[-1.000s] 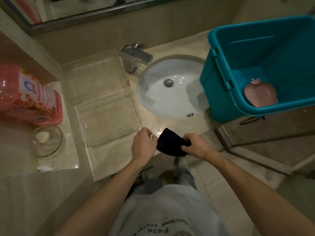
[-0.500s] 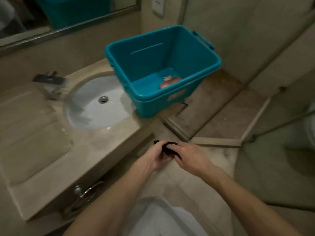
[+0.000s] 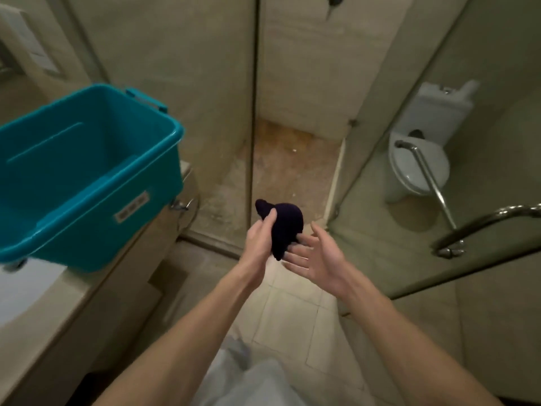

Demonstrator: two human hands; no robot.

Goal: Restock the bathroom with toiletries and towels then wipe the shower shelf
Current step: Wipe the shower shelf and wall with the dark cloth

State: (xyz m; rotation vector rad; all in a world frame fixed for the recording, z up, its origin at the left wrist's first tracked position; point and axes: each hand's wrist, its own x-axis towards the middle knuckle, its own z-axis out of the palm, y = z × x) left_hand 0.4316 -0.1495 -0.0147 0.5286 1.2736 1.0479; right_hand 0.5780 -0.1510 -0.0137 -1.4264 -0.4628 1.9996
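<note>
Dark cloth [image 3: 285, 222] is bunched into a ball and held in the left hand [image 3: 257, 241], fingers curled round its left side and thumb over the top. It is in mid-air, ahead of the body and in front of the shower opening.

Right hand [image 3: 317, 254] is just right of the cloth, palm up, fingers spread and holding nothing. Its fingertips may brush the cloth's lower edge; the view is too dark there to be sure.

Change: a second ago both hands pinched the cloth over the counter edge by the sink [image 3: 20, 291]. The right hand has since let go and the cloth has passed wholly to the left. The view has swung right; the teal bin [image 3: 96, 206] now sits far left, the shower floor [image 3: 292, 162] straight ahead, and the toilet [image 3: 418, 168] far right behind glass.

Reading: restocking looks finished at the counter, and the wipe step is beginning. The shower shelf is not in view yet.
</note>
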